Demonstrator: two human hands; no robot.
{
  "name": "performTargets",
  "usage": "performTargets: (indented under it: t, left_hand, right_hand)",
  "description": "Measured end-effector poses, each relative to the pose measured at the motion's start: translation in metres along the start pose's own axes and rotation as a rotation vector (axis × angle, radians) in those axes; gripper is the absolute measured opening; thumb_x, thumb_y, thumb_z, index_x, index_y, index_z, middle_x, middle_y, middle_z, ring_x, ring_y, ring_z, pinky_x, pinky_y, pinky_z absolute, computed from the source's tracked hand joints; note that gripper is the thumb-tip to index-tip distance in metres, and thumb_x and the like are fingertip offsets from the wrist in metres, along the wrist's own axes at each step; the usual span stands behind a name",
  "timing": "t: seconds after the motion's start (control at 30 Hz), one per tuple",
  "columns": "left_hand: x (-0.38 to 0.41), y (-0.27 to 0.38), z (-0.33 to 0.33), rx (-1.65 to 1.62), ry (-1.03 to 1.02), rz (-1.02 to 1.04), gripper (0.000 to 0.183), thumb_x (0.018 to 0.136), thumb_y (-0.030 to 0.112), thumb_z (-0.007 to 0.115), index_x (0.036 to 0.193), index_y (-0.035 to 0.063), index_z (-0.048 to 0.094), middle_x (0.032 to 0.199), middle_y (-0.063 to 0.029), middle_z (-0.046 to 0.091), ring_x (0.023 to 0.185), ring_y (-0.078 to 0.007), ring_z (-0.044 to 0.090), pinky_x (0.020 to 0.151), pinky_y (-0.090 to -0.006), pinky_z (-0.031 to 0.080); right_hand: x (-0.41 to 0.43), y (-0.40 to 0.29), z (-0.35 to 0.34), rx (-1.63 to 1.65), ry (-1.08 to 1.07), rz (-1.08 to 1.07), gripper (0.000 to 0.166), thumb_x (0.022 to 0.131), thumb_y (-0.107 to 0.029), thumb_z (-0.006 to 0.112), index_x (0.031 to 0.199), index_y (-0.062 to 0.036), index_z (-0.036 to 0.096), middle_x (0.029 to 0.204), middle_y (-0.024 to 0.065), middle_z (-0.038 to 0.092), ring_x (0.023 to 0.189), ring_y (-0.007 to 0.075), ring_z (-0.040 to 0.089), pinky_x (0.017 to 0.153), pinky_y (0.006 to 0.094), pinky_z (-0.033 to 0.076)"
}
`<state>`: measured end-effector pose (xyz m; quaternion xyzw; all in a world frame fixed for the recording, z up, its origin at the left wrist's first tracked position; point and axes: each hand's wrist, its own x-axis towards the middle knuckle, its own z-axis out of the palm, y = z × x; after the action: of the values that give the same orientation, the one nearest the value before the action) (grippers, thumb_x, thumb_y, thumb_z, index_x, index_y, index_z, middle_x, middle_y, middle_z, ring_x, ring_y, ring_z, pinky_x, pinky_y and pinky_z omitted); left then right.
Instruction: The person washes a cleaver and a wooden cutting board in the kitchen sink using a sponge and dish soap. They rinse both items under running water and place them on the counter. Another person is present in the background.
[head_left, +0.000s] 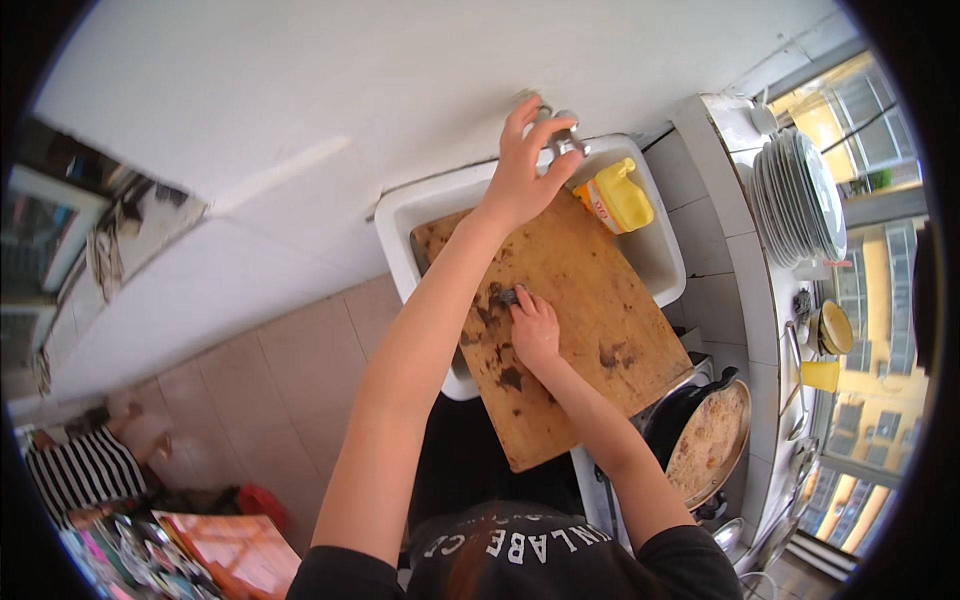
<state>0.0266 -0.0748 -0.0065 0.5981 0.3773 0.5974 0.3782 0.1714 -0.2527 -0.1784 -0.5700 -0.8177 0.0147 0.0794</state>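
My left hand reaches up to the wall above the sink, its fingers curved around a metal tap. A large wooden cutting board, marked with dark stains, lies slanted across a white sink, and its near end extends past the rim. On the board, my right hand presses a small dark scouring pad against a stained patch with its fingertips. The pad is partly hidden by the fingers. In the sink's far right corner, beside the board, leans a yellow plastic jug with a printed label.
A wide pan with a browned surface sits right of the board. Stacked plates, bowls and a yellow cup line the tiled window ledge. At lower left are a person in stripes and a cluttered surface.
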Motion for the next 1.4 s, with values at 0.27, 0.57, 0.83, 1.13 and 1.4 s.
performTargets:
  t: [0.27,0.57,0.83,1.13,1.4]
  left_hand:
    - [-0.276,0.030,-0.099,0.121,0.411,-0.438,0.038,0.093,0.017,0.055,0.129,0.0082,0.045,0.145,-0.0161,0.026,0.133,-0.0300,0.031,0.106,-0.0408,0.029]
    - [-0.466,0.040,-0.168,0.088,0.757,-0.750,0.035,0.094,0.011,0.050,0.129,0.0089,0.046,0.143,-0.0111,0.032,0.131,-0.0266,0.034,0.107,-0.0440,0.030]
    - [-0.564,0.019,-0.208,-0.009,0.808,-0.880,0.033,0.095,0.014,0.051,0.128,0.0082,0.047,0.142,-0.0138,0.030,0.128,-0.0262,0.038,0.104,-0.0387,0.035]
    - [-0.609,0.013,-0.249,-0.116,0.786,-0.915,0.033,0.095,0.017,0.051,0.126,0.0083,0.049,0.143,-0.0136,0.030,0.130,-0.0263,0.036,0.104,-0.0398,0.034]
    - [-0.617,0.003,-0.266,-0.061,0.748,-0.894,0.030,0.095,0.012,0.051,0.126,0.0093,0.049,0.142,-0.0126,0.031,0.124,-0.0209,0.041,0.099,-0.0328,0.038]
  right_hand:
    - [-0.007,-0.020,-0.009,-0.102,-0.203,-0.081,0.026,0.079,-0.011,0.054,0.103,-0.0077,0.062,0.133,0.0071,0.049,0.110,0.0288,0.050,0.094,0.0400,0.042]
    - [-0.005,-0.024,-0.007,-0.162,-0.323,-0.037,0.032,0.087,-0.013,0.050,0.117,-0.0064,0.060,0.140,0.0056,0.043,0.119,0.0311,0.046,0.099,0.0410,0.039]
    - [-0.001,-0.020,-0.003,-0.245,-0.355,-0.024,0.035,0.087,-0.010,0.047,0.119,-0.0073,0.058,0.139,0.0085,0.044,0.122,0.0297,0.046,0.100,0.0384,0.039]
    - [0.002,-0.013,0.007,-0.339,-0.369,-0.020,0.037,0.086,-0.008,0.047,0.122,-0.0099,0.056,0.137,0.0102,0.045,0.120,0.0320,0.046,0.099,0.0405,0.040]
    - [0.002,-0.018,0.006,-0.356,-0.397,0.027,0.038,0.087,-0.009,0.047,0.124,-0.0119,0.056,0.137,0.0103,0.045,0.120,0.0335,0.046,0.101,0.0421,0.038]
